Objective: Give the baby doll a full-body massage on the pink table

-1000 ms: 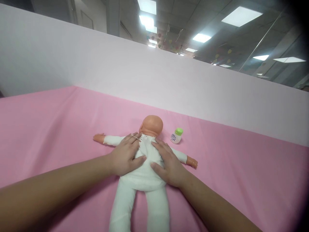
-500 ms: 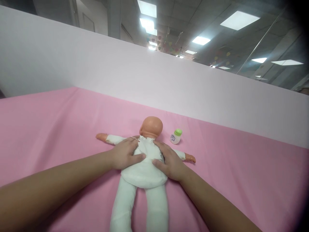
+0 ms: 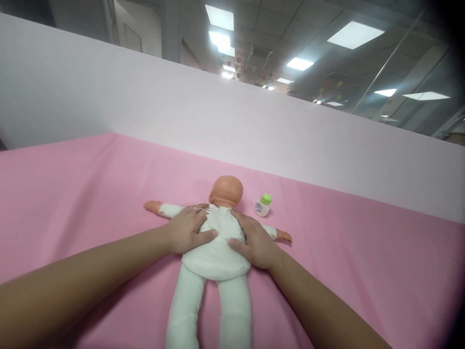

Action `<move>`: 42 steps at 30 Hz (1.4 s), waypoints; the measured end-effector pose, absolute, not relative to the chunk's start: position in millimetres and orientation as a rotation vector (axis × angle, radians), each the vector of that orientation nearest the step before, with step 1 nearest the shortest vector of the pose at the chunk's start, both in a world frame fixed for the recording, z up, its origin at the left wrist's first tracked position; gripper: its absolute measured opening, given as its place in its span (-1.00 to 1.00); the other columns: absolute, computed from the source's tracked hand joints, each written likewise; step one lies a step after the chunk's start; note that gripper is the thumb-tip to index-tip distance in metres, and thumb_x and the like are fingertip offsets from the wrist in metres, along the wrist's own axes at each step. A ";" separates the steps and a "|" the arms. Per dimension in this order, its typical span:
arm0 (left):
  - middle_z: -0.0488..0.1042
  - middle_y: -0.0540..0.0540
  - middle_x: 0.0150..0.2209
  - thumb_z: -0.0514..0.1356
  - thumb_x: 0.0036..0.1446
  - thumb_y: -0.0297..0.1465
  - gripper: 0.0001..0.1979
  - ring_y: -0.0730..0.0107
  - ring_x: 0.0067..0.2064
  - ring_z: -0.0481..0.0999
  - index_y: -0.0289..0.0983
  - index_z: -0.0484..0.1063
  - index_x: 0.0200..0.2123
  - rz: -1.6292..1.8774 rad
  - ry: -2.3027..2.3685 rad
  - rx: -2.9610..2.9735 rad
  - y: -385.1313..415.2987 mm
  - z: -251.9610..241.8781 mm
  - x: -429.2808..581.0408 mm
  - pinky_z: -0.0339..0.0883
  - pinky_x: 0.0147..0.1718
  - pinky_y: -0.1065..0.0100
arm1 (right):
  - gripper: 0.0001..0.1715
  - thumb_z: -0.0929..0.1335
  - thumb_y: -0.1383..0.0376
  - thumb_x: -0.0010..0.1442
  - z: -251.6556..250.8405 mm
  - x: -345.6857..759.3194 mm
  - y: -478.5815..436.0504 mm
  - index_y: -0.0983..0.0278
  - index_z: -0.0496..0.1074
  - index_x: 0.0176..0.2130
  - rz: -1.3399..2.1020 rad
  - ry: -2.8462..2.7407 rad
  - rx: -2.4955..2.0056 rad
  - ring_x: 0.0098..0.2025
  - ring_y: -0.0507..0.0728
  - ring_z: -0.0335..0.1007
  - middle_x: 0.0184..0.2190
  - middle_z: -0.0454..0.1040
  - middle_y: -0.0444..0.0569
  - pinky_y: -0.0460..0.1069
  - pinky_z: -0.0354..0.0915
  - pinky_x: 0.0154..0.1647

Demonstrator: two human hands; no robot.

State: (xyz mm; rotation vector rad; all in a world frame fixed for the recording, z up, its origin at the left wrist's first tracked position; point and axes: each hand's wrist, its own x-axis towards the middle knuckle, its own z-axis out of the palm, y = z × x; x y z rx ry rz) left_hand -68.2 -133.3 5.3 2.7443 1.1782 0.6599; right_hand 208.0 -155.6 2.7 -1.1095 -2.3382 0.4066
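A baby doll (image 3: 217, 252) in a white cloth suit lies face down on the pink sheet (image 3: 90, 194), its bald head pointing away from me and its arms spread. My left hand (image 3: 189, 229) lies flat on the left side of its upper back, fingers stretched out. My right hand (image 3: 254, 238) lies flat on the right side of its back, the thumb pointing inward. Neither hand grips anything.
A small white bottle with a green cap (image 3: 263, 205) stands on the sheet just right of the doll's head. A tall white partition (image 3: 232, 121) runs along the far edge of the pink surface.
Both hands have slid a little up the doll's back toward its shoulders and drawn slightly closer together. The doll and the bottle lie where they were.
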 end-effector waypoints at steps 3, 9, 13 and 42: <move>0.44 -0.39 0.24 0.02 0.36 0.10 -0.39 -0.22 0.33 0.34 -0.31 0.51 0.02 0.643 1.273 2.787 -133.1 4.9 -71.0 0.00 0.34 -0.28 | -0.15 0.34 -0.10 0.35 4.6 208.3 -156.1 0.13 0.12 0.45 0.371 -2.309 -1.160 0.29 0.42 0.31 0.33 0.36 0.11 0.35 0.22 0.29; 0.55 -0.39 0.09 -0.01 0.35 0.15 -0.32 -0.15 0.20 0.47 -0.35 0.50 0.03 0.562 1.289 2.758 -128.2 4.3 -74.8 0.12 0.29 -0.17 | -0.27 0.32 -0.05 0.38 8.4 204.9 -157.0 0.10 0.20 0.41 0.367 -2.323 -1.139 0.13 0.35 0.43 0.18 0.51 0.04 0.24 0.30 0.16; 0.51 -0.34 0.17 -0.05 0.38 0.13 -0.31 -0.11 0.19 0.48 -0.29 0.43 0.20 0.521 1.256 2.786 -121.1 1.4 -83.0 0.01 0.33 -0.23 | -0.39 0.28 -0.04 0.42 8.8 208.6 -156.9 0.06 0.27 0.35 0.308 -2.323 -1.206 0.06 0.31 0.46 0.09 0.56 -0.01 0.17 0.31 0.06; 0.56 -0.14 0.09 0.13 0.16 0.20 -0.37 0.00 0.05 0.53 -0.07 0.53 0.09 0.150 1.580 2.471 -86.6 30.6 -162.5 0.34 -0.06 0.19 | -0.56 0.33 0.02 0.33 13.8 295.4 -138.1 0.06 0.47 0.14 0.491 -2.220 -1.858 0.00 0.26 0.52 0.07 0.58 -0.03 0.07 0.33 -0.10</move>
